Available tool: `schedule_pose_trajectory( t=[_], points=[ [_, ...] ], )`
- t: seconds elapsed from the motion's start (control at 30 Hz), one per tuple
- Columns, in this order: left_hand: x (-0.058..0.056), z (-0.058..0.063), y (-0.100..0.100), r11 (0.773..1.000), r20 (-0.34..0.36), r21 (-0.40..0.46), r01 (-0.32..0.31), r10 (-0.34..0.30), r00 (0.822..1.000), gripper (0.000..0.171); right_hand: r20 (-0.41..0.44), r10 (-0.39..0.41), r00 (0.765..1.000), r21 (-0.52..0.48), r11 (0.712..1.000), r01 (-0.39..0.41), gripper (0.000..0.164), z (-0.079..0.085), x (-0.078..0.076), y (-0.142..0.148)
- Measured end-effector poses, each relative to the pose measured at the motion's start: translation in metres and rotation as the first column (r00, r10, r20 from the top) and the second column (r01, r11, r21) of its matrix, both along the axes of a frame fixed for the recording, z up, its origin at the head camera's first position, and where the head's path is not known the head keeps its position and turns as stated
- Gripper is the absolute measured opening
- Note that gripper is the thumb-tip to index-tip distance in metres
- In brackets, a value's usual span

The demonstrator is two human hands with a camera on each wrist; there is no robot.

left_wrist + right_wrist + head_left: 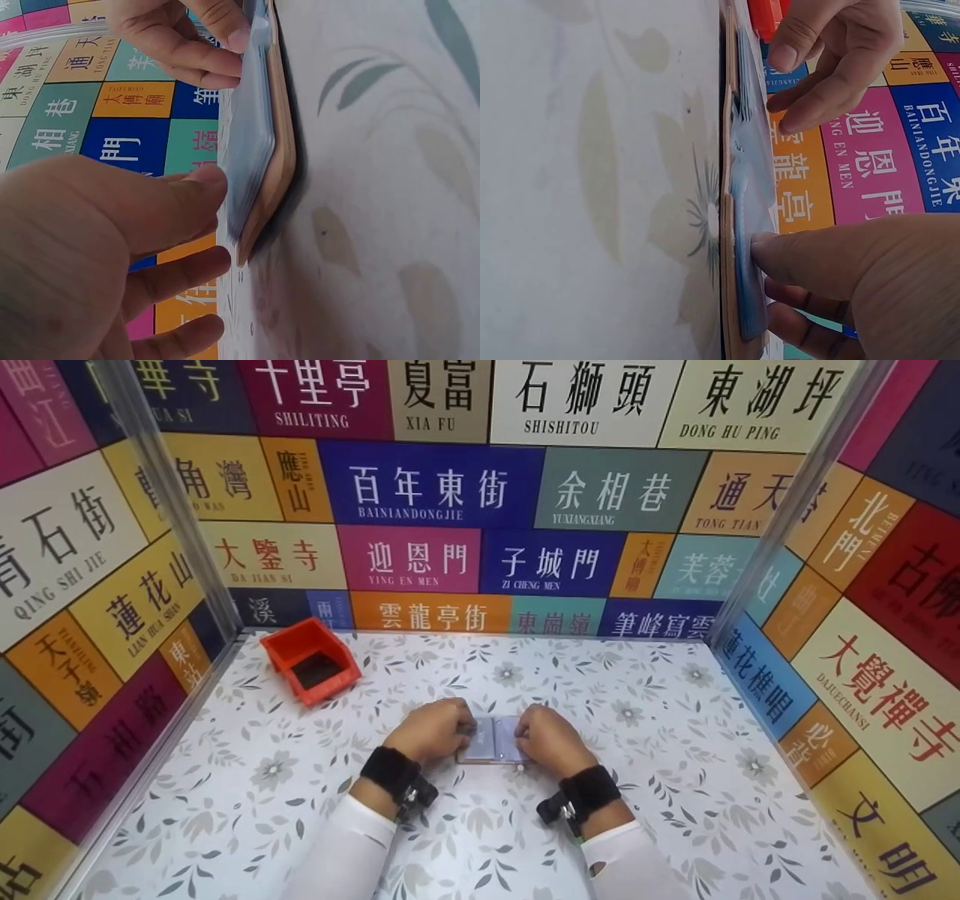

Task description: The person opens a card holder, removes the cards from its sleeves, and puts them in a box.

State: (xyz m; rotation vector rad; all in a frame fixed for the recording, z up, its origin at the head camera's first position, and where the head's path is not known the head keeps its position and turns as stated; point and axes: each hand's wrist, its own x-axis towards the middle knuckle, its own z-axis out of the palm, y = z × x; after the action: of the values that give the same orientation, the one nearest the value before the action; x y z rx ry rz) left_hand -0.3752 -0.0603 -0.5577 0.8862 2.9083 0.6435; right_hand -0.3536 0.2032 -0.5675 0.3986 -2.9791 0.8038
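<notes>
A small card holder (487, 741) with clear plastic sleeves and a tan cover lies opened flat on the table. My left hand (439, 727) is at its left side; in the left wrist view its thumb and fingers are spread loosely beside the sleeves (253, 142), holding nothing. At the other side is my right hand (553, 739). The right wrist view has its thumb (802, 251) touching the upper face of the sleeves, while its fingers rest loosely near their far edge. The tan cover (730, 300) lies underneath against the tabletop.
A red open-fronted plastic bin (311, 660) with a dark bottom stands at the back left. Panels printed with coloured place names (439, 484) enclose the back and sides. The table (652, 780) has a white leaf-and-flower covering.
</notes>
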Motion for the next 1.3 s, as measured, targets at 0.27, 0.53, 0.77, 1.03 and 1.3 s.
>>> schedule_pose_trajectory(
  t=[0.27,0.53,0.77,1.03,1.3],
  points=[
    [0.0017,-0.0045,-0.0013,1.000,-0.008,0.026,0.009,-0.009,1.000,0.021,-0.005,-0.007,1.000,-0.004,1.000,0.007,0.009,-0.0007,0.0012,-0.0005],
    [0.0043,-0.0058,-0.0019,0.999,-0.006,0.050,0.007,-0.006,1.000,0.037,-0.007,0.002,1.000,-0.009,1.000,-0.002,0.008,-0.0002,0.0017,0.0006],
    [0.0063,-0.0024,-0.0004,0.995,-0.043,0.081,0.053,-0.050,0.998,0.031,-0.006,0.005,1.000,0.000,1.000,-0.005,0.006,-0.0010,0.0010,0.0006],
    [0.0058,-0.0013,0.0020,0.990,0.005,0.117,0.078,-0.079,0.997,0.032,0.002,0.014,1.000,-0.002,1.000,-0.014,0.006,-0.0002,0.0000,-0.0003],
    [0.0050,-0.0024,0.0059,0.993,0.039,0.105,0.061,-0.065,0.997,0.004,-0.010,0.012,1.000,0.016,1.000,-0.012,0.004,0.0007,-0.0002,-0.0015]
  ],
)
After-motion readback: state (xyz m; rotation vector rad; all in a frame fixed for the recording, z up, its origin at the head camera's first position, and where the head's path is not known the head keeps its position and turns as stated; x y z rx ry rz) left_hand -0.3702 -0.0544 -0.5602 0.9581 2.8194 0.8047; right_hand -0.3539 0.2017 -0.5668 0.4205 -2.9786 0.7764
